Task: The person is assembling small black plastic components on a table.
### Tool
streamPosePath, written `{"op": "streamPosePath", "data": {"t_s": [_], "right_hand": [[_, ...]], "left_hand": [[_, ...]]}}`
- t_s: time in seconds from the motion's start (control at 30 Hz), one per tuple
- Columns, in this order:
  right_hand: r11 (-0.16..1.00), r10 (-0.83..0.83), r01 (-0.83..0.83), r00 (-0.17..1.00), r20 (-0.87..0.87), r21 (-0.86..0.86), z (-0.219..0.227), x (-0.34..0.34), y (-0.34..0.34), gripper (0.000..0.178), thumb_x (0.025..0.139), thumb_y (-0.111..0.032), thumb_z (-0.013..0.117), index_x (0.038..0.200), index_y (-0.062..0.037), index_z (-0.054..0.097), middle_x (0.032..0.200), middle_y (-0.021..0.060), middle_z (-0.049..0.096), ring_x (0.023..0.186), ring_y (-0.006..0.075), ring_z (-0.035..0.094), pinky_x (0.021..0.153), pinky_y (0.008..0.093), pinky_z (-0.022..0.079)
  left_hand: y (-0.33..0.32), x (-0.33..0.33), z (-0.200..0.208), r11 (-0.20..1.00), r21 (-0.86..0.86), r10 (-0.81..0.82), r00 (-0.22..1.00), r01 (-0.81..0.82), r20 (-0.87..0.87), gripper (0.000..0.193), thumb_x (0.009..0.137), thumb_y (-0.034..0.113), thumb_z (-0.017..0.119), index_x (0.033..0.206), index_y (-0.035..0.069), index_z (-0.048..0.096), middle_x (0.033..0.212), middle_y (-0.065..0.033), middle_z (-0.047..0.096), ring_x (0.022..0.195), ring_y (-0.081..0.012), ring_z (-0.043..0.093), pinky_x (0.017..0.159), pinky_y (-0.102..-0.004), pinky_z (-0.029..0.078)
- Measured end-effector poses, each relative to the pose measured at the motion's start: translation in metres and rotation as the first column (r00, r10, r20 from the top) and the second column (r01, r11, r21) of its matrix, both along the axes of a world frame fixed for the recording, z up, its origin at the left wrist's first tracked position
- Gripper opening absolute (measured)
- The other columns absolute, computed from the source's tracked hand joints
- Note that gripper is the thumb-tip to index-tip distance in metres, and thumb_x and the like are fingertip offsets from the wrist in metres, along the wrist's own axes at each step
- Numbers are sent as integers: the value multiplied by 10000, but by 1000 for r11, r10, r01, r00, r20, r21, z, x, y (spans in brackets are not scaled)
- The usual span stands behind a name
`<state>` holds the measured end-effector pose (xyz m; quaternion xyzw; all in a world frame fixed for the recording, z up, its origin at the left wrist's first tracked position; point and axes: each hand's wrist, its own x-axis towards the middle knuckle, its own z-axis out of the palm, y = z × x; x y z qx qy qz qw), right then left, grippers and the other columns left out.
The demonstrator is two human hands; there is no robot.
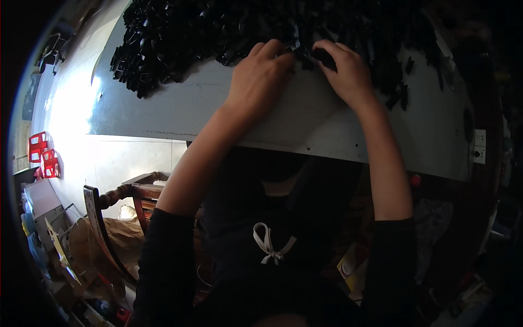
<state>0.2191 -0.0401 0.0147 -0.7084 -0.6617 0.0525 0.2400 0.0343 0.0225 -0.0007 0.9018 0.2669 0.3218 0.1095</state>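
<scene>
On the grey table (190, 109), black parts (174, 41) lie heaped. Left hand (264, 73) and right hand (350, 73) sit apart at heap's near edge, fingers curled; can't tell if either grips one.

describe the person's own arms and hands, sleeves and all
The left hand and right hand are bare, without gloves. The forearms are bare too, with no watch or bracelet showing. Dark, black-looking sleeves cover the arms above that, with no pattern visible in the dim light.
</scene>
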Motion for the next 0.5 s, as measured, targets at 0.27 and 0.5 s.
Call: {"op": "streamPosePath", "data": {"t_s": [0.27,0.5], "right_hand": [[976,-184,178,982,-37,-123,11,-23,-59,287,826,-13,655,1099,-53,580,1057,122,617,974,265,631,773,356,517],[991,128,-121,976,-174,51,44,-56,-108,421,711,117,652,1094,-31,562,950,124,603,872,293,633,697,358,508]], "left_hand": [[-39,-37,14,850,-476,-69,943,227,326,125,747,-8,674,858,27,629,858,-77,650,790,-240,656,689,-313,532],[-59,-48,33,836,-449,-151,920,314,362,155,722,-59,686,840,23,629,952,-79,668,835,-231,673,695,-291,546]]}}
